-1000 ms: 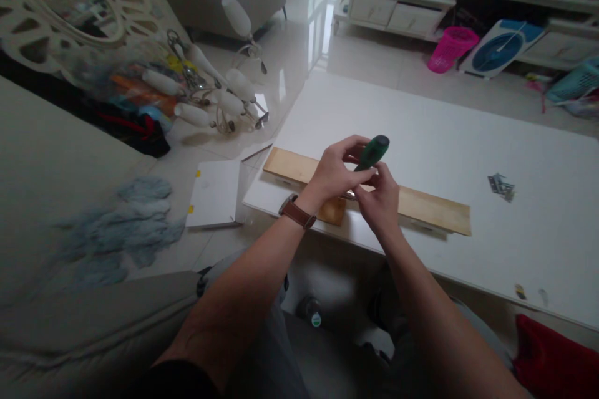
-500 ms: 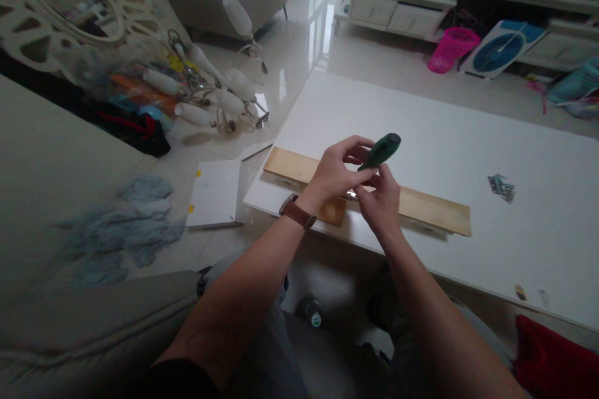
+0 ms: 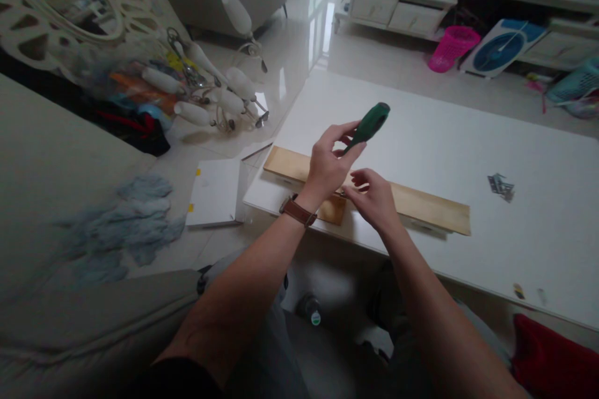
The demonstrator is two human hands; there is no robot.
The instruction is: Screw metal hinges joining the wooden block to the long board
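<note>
A green-handled screwdriver (image 3: pixel 369 124) is gripped in my left hand (image 3: pixel 327 162), its handle slanting up to the right and its lower end hidden by the fingers. Just below and to the right, my right hand (image 3: pixel 372 196) pinches at a small shiny metal piece (image 3: pixel 343 193), too small to name. Both hands are over a long wooden board (image 3: pixel 430 207) that lies along the near side of a white panel (image 3: pixel 421 137). A shorter wooden piece (image 3: pixel 331 211) juts out beneath my left wrist.
Small metal hardware (image 3: pixel 500 187) lies on the panel to the right. On the floor at left are a white box-like piece (image 3: pixel 215 193), a crumpled grey-blue cloth (image 3: pixel 126 224) and a lamp with several white shades (image 3: pixel 229 103). A pink basket (image 3: pixel 453 48) stands beyond the panel.
My left hand has moved up and left with the screwdriver, drawing apart from my right hand. The right hand has shifted slightly left, near the metal piece.
</note>
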